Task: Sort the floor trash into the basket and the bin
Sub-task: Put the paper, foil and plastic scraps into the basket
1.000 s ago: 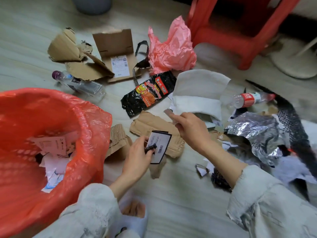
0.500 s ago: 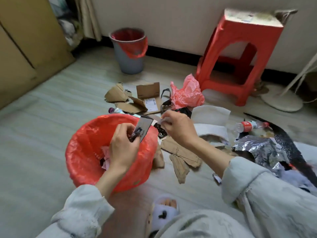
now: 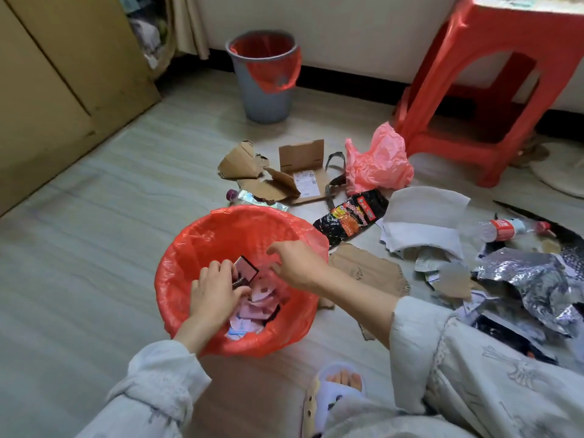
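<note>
Soft, even daylight fills the room, neither harsh nor dim. Shadows are faint: a weak one under the red stool (image 3: 493,90), another beside the grey bin (image 3: 264,80). The crumpled foil (image 3: 531,279) throws small glints. The wide lens bends the cupboard (image 3: 63,90) at the left edge. The whole picture is slightly soft, with the sleeves (image 3: 474,358) blurred.

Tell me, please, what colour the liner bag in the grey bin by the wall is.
Red: the liner bag drapes over the grey bin's rim, in the head view.
</note>
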Available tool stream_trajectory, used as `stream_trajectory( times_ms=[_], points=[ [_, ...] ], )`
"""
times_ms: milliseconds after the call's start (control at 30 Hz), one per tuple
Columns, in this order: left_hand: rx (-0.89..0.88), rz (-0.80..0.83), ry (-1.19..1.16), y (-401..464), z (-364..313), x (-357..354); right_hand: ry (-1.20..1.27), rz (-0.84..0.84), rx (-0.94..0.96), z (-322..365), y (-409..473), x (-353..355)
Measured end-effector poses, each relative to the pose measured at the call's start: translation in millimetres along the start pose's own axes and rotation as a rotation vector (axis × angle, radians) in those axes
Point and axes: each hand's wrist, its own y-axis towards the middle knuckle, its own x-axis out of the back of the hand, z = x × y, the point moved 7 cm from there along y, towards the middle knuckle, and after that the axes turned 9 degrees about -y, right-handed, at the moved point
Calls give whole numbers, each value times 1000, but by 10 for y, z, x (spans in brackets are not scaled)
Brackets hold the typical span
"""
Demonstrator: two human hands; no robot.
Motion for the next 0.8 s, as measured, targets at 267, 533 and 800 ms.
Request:
stream_trajectory(
  times_ms=[267,533,800],
  points=[
    [-168,207,-246,-74,-334,-192,57,-25,-45,-294,-465,181],
    [-544,99,-397,-454,-1794,439,-43,-76,-167,-851,-1431,746],
    [-776,312,-291,-897,-3092,-270,-20,-106,-429,-2124,-2502,1055]
  ],
)
